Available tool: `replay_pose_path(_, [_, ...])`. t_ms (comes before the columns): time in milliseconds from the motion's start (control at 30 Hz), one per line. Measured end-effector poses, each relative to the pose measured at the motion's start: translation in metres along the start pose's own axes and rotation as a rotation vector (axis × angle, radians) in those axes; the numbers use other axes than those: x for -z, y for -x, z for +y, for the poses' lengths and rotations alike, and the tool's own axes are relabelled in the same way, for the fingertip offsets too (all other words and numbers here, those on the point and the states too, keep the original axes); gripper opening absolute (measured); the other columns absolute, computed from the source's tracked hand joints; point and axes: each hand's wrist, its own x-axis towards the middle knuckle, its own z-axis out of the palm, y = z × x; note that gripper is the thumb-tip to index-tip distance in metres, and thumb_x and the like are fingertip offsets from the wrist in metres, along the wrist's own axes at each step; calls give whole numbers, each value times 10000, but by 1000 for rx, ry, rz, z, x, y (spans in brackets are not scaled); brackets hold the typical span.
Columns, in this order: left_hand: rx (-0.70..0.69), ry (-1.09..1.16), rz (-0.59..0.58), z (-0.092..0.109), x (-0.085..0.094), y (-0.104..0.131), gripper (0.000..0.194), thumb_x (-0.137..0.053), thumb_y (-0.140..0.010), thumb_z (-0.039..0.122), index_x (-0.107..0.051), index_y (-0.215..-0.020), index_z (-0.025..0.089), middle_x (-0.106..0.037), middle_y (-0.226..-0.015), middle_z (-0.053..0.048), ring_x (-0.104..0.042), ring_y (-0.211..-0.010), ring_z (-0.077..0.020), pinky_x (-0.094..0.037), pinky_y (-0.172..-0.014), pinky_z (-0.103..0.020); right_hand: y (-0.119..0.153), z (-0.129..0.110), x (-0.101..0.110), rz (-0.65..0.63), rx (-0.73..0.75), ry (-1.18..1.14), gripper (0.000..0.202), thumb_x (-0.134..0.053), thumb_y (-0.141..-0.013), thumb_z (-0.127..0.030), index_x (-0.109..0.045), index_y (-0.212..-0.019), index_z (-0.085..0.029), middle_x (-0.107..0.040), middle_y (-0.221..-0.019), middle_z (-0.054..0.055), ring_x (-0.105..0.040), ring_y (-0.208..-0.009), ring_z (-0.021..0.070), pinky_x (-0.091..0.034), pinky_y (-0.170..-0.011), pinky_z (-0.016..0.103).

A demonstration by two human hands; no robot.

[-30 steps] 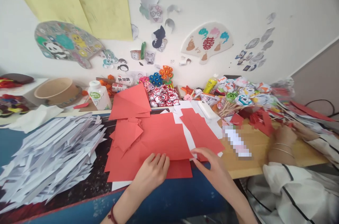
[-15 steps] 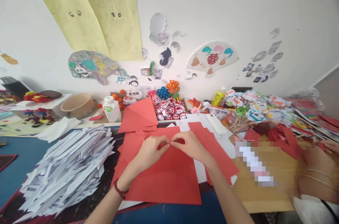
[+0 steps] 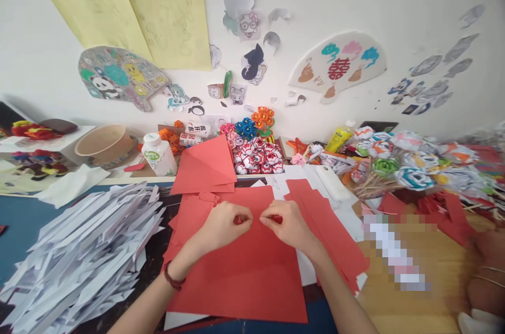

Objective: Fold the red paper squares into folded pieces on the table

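Note:
Both hands hover over a large red paper sheet (image 3: pixel 244 292). My left hand (image 3: pixel 224 226) has thumb and fingertips pinched together, with a dark beaded bracelet at its wrist. Facing it across a small gap, my right hand (image 3: pixel 290 226) is pinched the same way. Anything thin between the fingertips is too small to make out. Small folded red pieces (image 3: pixel 207 202) lie just beyond the left hand. A stack of red strips (image 3: pixel 323 223) lies right of the right hand, and smaller red sheets (image 3: pixel 205 165) rest farther back.
Folded white paper strips (image 3: pixel 90 250) form a big heap on the left. A white bottle (image 3: pixel 159 155), a round bowl (image 3: pixel 104 144) and red-white paper flowers (image 3: pixel 258 155) stand along the wall. Another person's arm (image 3: pixel 487 271) is at the right, over a wooden board (image 3: pixel 394 302).
My fingertips have moved from nearly touching to a slightly wider gap, still pinched. The camera view has come closer and tilted down. The other person's arm has shifted toward the right edge.

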Motion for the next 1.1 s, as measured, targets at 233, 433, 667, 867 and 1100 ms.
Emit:
replay_pose_path(233, [12,30,-29,-29,28,24,199,-468,-758,160,-647,-674,180,-658,-652,5,-558,-619,-121,-377,-624,-216,24,8,32,35,-85,-23,278,-533,-892,-326,-705,-715,-198,-688,-704,69,-600,-644,191,-448,-631,300])
replay_pose_path(433, [128,-96,164,-31,54,49,185,-472,-811,199,-617,-696,194,-656,-686,25,-538,-616,-116,-372,-606,-210,31,13,41,81,-169,-82,272,-547,-878,-352,-695,-717,-189,-695,-722,63,-613,-654,193,-459,-635,291])
replay_pose_path(667, [-108,-347,393,4,24,33,233,-516,-897,337,-618,-1075,226,-675,-1085,-66,-557,-1029,-225,-349,-879,-347,16,-5,21,65,-123,-161,267,-566,-865,-378,-709,-752,-182,-725,-781,62,-644,-717,192,-476,-674,282])
replay_pose_path(867, [-81,-258,248,-4,8,20,217,-483,-909,252,-650,-780,201,-703,-740,-16,-602,-690,-164,-331,-765,-305,10,0,18,7,-132,-46,238,-576,-849,-354,-729,-806,-177,-739,-836,75,-660,-750,205,-499,-689,295])
replay_pose_path(1100, [-110,-297,329,-19,-3,3,221,-474,-904,226,-656,-784,195,-707,-721,-24,-608,-674,-176,-318,-740,-309,25,-68,20,490,149,-272,224,-480,-928,-297,-687,-991,-237,-696,-1022,78,-635,-978,229,-506,-874,385])
